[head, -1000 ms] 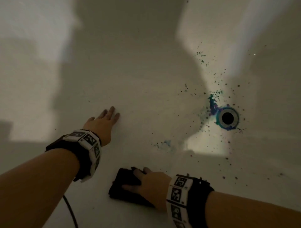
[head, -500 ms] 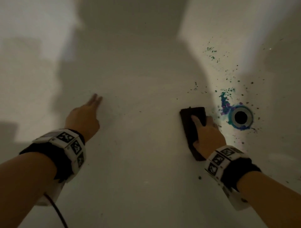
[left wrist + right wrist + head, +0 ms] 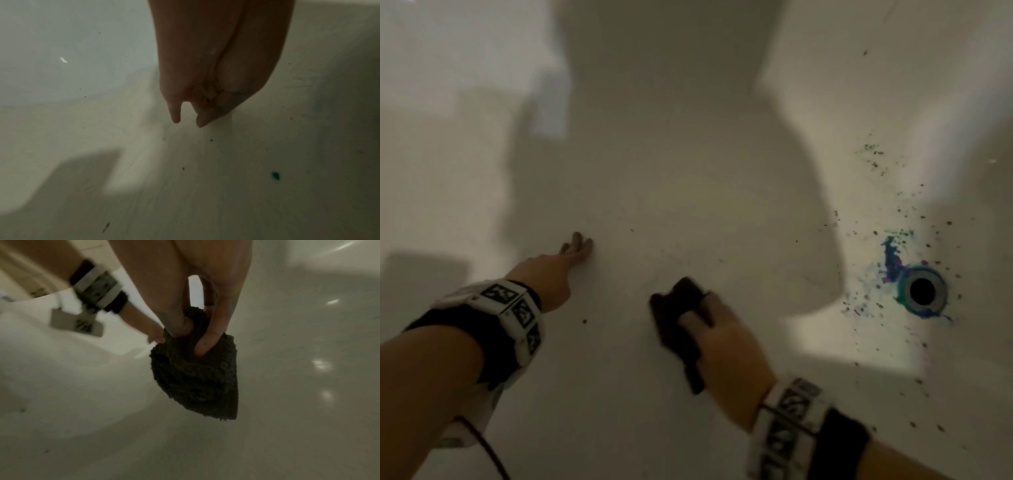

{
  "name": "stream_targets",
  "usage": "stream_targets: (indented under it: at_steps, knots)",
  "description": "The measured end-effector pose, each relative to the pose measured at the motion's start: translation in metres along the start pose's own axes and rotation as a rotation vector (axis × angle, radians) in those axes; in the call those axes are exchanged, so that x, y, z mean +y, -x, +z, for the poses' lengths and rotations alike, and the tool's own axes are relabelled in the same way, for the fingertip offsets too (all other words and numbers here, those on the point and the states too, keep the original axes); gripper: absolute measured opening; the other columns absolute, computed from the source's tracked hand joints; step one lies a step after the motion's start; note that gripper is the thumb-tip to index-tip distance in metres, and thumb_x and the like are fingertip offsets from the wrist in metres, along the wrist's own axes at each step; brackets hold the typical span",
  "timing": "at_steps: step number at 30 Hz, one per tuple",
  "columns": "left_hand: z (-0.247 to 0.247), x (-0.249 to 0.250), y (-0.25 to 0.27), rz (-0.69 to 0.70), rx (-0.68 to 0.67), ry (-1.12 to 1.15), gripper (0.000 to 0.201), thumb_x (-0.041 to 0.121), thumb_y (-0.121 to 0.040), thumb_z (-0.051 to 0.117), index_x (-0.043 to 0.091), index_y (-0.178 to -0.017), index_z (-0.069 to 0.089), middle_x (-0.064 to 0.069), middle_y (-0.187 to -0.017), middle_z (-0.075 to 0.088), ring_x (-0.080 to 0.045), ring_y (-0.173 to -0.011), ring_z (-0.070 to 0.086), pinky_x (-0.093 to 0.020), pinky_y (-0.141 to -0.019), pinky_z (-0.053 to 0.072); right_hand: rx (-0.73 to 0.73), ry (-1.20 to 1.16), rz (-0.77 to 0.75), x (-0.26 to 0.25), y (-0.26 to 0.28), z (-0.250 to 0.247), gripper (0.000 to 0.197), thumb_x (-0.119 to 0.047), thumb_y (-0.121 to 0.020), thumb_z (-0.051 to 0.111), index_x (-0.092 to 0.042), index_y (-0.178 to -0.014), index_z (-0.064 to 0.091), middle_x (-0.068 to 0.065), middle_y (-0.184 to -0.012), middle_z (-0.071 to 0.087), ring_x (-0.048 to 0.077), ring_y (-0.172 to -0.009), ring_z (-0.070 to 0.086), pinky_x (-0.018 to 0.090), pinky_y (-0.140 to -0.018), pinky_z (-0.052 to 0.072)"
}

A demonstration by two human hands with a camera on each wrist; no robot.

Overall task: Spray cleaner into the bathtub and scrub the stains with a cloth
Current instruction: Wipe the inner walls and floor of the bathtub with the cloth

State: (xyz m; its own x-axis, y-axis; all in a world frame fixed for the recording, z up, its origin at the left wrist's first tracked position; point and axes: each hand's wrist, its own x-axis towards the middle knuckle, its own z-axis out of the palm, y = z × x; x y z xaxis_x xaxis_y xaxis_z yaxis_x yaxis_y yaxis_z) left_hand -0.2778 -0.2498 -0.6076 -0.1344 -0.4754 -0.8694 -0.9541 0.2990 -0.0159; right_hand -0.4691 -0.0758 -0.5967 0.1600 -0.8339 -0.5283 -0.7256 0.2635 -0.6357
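A dark cloth (image 3: 674,308) lies on the white bathtub floor (image 3: 688,171) in the head view, left of the drain. My right hand (image 3: 698,308) rests on top and holds it; the right wrist view shows the thumb and a finger of that hand (image 3: 193,337) dug into the cloth (image 3: 195,382). Blue, purple and teal stains (image 3: 892,257) sit at the drain's (image 3: 923,291) upper left edge, with dark specks scattered around. My left hand (image 3: 577,248) is further left, fingers straight, fingertips (image 3: 175,121) touching the tub floor. No spray bottle is in view.
The tub walls rise at the left (image 3: 431,154) and far right. A bright patch of light (image 3: 859,335) falls below the drain. A teal speck (image 3: 275,176) lies near my left hand. A thin cable (image 3: 482,448) hangs from my left wrist.
My right hand has dragged the cloth from beside the drain back left toward the middle of the tub floor. The left hand has stayed braced on the floor.
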Motion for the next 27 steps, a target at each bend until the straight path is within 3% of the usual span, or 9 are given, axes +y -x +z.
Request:
stream_targets:
  at_steps: [2, 8, 12, 14, 17, 20, 23, 25, 27]
  knots:
    - [-0.005, -0.001, -0.002, 0.013, -0.036, -0.042, 0.085, -0.006, -0.087, 0.033, 0.033, -0.146, -0.013, 0.003, -0.157, -0.008, -0.015, -0.141, 0.023, -0.03, -0.112, 0.027, -0.165, 0.008, -0.079, -0.039, -0.025, 0.028, 0.048, -0.019, -0.094, 0.047, -0.015, -0.14, 0.034, 0.016, -0.144, 0.028, 0.035, -0.126, 0.035, 0.043, -0.1, 0.038]
    - [-0.02, 0.003, -0.005, 0.009, -0.122, -0.196, 0.077, -0.002, -0.091, 0.033, 0.028, -0.148, -0.011, -0.003, -0.158, -0.004, -0.021, -0.141, 0.023, -0.034, -0.113, 0.026, -0.328, 0.123, -0.074, -0.091, -0.084, 0.073, 0.044, -0.022, -0.102, 0.026, -0.008, -0.144, 0.026, 0.02, -0.145, 0.022, 0.042, -0.126, 0.027, 0.049, -0.098, 0.03]
    - [-0.015, 0.005, -0.002, 0.02, -0.099, -0.248, 0.079, -0.001, -0.09, 0.032, 0.028, -0.147, -0.013, 0.002, -0.156, -0.014, -0.014, -0.143, 0.019, -0.037, -0.115, 0.021, -0.217, 0.252, 0.061, -0.055, -0.091, 0.046, 0.046, -0.016, -0.101, 0.025, -0.014, -0.147, 0.018, 0.021, -0.147, 0.016, 0.043, -0.129, 0.025, 0.05, -0.1, 0.032]
    - [-0.007, 0.001, -0.002, 0.02, -0.062, -0.23, 0.084, 0.002, -0.089, 0.038, 0.028, -0.146, -0.017, 0.005, -0.155, -0.019, -0.009, -0.144, 0.012, -0.038, -0.116, 0.013, -0.081, 0.338, 0.084, -0.027, -0.089, 0.028, 0.056, -0.011, -0.096, 0.04, -0.017, -0.147, 0.02, 0.027, -0.145, 0.019, 0.047, -0.126, 0.031, 0.049, -0.096, 0.038]
    - [0.011, -0.004, 0.0, 0.027, -0.006, -0.213, 0.108, 0.034, -0.084, 0.065, 0.028, -0.143, -0.026, 0.009, -0.151, -0.028, -0.007, -0.144, -0.001, -0.039, -0.117, 0.006, 0.112, 0.386, 0.228, 0.015, -0.078, -0.004, 0.075, -0.013, -0.084, 0.06, -0.02, -0.147, 0.021, 0.03, -0.142, 0.026, 0.047, -0.121, 0.04, 0.043, -0.088, 0.047]
    - [0.031, -0.006, 0.003, -0.053, 0.129, -0.182, 0.131, 0.05, -0.069, 0.075, 0.021, -0.141, -0.031, 0.0, -0.15, -0.034, -0.014, -0.144, -0.011, -0.041, -0.117, 0.003, 0.103, 0.365, 0.44, 0.066, -0.063, -0.034, 0.072, -0.017, -0.093, 0.044, -0.027, -0.148, -0.001, 0.025, -0.15, 0.006, 0.041, -0.13, 0.029, 0.043, -0.101, 0.036]
    - [0.034, -0.012, -0.003, -0.221, 0.156, -0.071, 0.144, 0.058, -0.058, 0.078, 0.012, -0.142, -0.029, -0.012, -0.15, -0.03, -0.026, -0.144, -0.014, -0.048, -0.116, 0.004, 0.276, 0.315, 0.576, 0.103, -0.043, -0.066, 0.073, -0.015, -0.091, 0.048, -0.026, -0.148, 0.004, 0.027, -0.148, 0.011, 0.043, -0.124, 0.035, 0.044, -0.102, 0.034]
    - [0.034, -0.017, -0.008, -0.235, 0.134, 0.009, 0.147, 0.056, -0.054, 0.081, 0.009, -0.143, -0.026, -0.015, -0.151, -0.027, -0.03, -0.144, -0.011, -0.049, -0.115, 0.01, 0.324, 0.244, 0.622, 0.113, -0.035, -0.072, 0.071, -0.012, -0.09, 0.05, -0.024, -0.148, 0.01, 0.028, -0.142, 0.02, 0.044, -0.116, 0.04, 0.045, -0.1, 0.036]
    - [0.035, -0.018, -0.013, -0.205, 0.146, 0.101, 0.148, 0.047, -0.053, 0.086, 0.006, -0.144, -0.024, -0.018, -0.151, -0.026, -0.033, -0.143, -0.012, -0.047, -0.116, 0.014, 0.321, 0.203, 0.676, 0.113, -0.036, -0.072, 0.075, -0.026, -0.09, 0.055, -0.023, -0.149, 0.01, 0.026, -0.139, 0.021, 0.044, -0.114, 0.041, 0.046, -0.1, 0.037]
